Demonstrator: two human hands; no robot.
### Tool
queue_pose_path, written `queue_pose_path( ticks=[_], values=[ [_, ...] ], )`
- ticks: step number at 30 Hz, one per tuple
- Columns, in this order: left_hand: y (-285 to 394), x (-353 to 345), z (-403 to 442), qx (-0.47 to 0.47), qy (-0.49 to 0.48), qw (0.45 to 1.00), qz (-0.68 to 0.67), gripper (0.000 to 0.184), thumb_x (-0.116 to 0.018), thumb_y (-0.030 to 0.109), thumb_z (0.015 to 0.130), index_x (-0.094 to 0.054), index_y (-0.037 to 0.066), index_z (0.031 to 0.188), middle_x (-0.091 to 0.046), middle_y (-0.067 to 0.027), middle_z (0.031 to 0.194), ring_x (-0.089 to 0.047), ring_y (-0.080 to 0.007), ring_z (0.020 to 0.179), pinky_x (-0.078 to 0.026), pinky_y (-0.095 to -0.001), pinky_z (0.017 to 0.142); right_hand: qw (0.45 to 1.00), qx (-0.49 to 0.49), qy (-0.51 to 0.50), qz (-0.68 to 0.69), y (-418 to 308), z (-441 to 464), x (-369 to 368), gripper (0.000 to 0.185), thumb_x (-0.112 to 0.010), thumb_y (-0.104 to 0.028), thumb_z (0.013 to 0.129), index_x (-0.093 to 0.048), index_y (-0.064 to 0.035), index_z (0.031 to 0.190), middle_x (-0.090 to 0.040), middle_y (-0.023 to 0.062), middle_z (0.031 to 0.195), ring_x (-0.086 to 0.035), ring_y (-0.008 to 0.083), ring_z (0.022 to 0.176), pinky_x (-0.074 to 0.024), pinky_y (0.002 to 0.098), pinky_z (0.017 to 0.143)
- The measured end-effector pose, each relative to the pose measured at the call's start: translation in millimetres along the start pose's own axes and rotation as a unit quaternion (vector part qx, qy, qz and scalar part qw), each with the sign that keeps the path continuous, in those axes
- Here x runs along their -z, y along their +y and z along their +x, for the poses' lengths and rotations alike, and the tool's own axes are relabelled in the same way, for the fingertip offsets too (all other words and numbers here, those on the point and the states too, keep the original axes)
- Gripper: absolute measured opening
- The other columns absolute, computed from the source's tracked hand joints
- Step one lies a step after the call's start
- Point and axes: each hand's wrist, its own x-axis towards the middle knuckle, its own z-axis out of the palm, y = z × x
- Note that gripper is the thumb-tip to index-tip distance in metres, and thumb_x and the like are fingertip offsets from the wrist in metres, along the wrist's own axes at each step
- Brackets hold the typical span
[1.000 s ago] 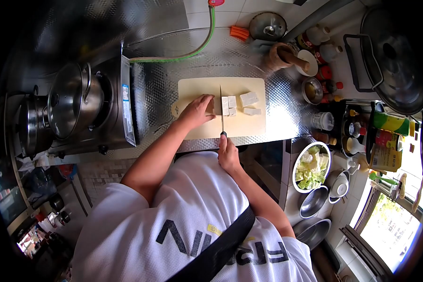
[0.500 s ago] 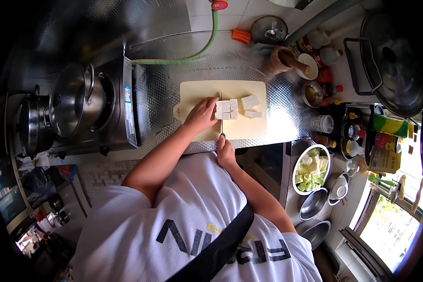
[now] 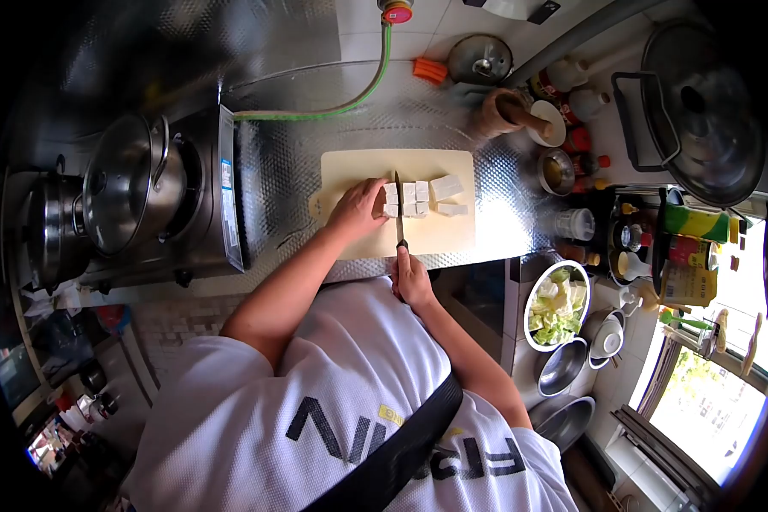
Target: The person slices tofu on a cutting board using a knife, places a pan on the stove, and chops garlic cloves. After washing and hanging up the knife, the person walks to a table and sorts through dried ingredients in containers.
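Observation:
White tofu [image 3: 415, 198], cut into several cubes, sits on a pale cutting board [image 3: 341, 166]. Two larger tofu pieces [image 3: 446, 187] lie to its right on the board. My right hand [image 3: 414, 280] is closed round the dark handle of a knife [image 3: 399, 224] near the board's front edge. The blade points away from me and stands between the left column of tofu and the other cubes. My left hand [image 3: 360, 209] rests on the board with bent fingers holding the left column of tofu; the fingertips are partly hidden.
A gas stove with a lidded pot [image 3: 124, 183] stands left of the board. At the right are a mortar [image 3: 497, 115], a small metal bowl [image 3: 556, 171], several bottles and a white bowl of chopped cabbage [image 3: 558, 305]. A green hose [image 3: 375, 85] runs behind.
The knife blade now shows broader, with a gap between the left tofu column and the other cubes. My left hand stays at the tofu. The whole view has shifted slightly.

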Motion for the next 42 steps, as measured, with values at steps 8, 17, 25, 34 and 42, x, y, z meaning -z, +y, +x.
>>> queue_pose_path(
  ticks=[8, 17, 25, 34, 42],
  values=[
    [-3.2, -4.7, -2.8, -0.012, 0.009, 1.0, -0.011, 0.082, -0.083, 0.016, 0.073, -0.039, 0.005, 0.141, -0.054, -0.0192, 0.135, -0.053, -0.037, 0.126, -0.044, -0.0445, 0.106, 0.989, 0.122, 0.055, -0.066, -41.4, -26.8, 21.0, 0.045, -0.043, -0.039, 0.107, -0.052, 0.0008, 0.088, -0.054, 0.0135, 0.058, -0.055, 0.0272, 0.047, -0.0445, 0.0384, 0.049],
    [-0.4, 1.3, -7.6, 0.022, -0.044, 0.998, -0.032, 0.097, -0.083, 0.02, 0.074, -0.028, 0.005, 0.152, -0.048, -0.0223, 0.143, -0.047, -0.0387, 0.133, -0.042, -0.0443, 0.11, 0.845, 0.225, 0.35, -0.337, -21.6, -52.8, 80.5, 0.035, -0.076, -0.028, 0.085, -0.057, -0.0009, 0.096, -0.065, 0.0225, 0.088, -0.065, 0.044, 0.077, -0.052, 0.0493, 0.065],
    [5.9, 21.1, -15.0, -0.007, -0.036, 0.999, -0.031, 0.093, -0.084, 0.021, 0.074, -0.033, 0.003, 0.15, -0.044, -0.0247, 0.145, -0.043, -0.0415, 0.134, -0.039, -0.0449, 0.112, 0.826, 0.146, 0.458, -0.294, 10.1, -89.7, 147.5, 0.037, -0.082, -0.026, 0.077, -0.06, -0.0023, 0.096, -0.064, 0.0176, 0.093, -0.064, 0.0387, 0.086, -0.0527, 0.0447, 0.075],
    [97.3, 34.4, 19.1, -0.193, 0.058, 0.979, 0.036, 0.064, -0.081, 0.021, 0.078, -0.05, 0.0, 0.131, -0.057, -0.0205, 0.127, -0.055, -0.0401, 0.118, -0.045, -0.0488, 0.1, 0.737, 0.05, 0.661, -0.128, 87.9, -191.6, 224.5, 0.035, -0.073, -0.019, 0.077, -0.054, 0.0005, 0.1, -0.063, 0.0211, 0.089, -0.062, 0.0398, 0.083, -0.05, 0.045, 0.077],
    [324.3, -84.8, 18.7, -0.362, -0.068, 0.925, -0.095, 0.051, -0.074, 0.018, 0.086, -0.053, 0.0, 0.128, -0.059, -0.0182, 0.128, -0.057, -0.0353, 0.119, -0.045, -0.0434, 0.103, 0.617, -0.021, 0.787, -0.007, 235.9, -352.8, 255.3, 0.035, -0.075, -0.018, 0.078, -0.053, -0.0009, 0.1, -0.063, 0.0169, 0.088, -0.062, 0.036, 0.081, -0.0497, 0.0436, 0.076]
  ],
)
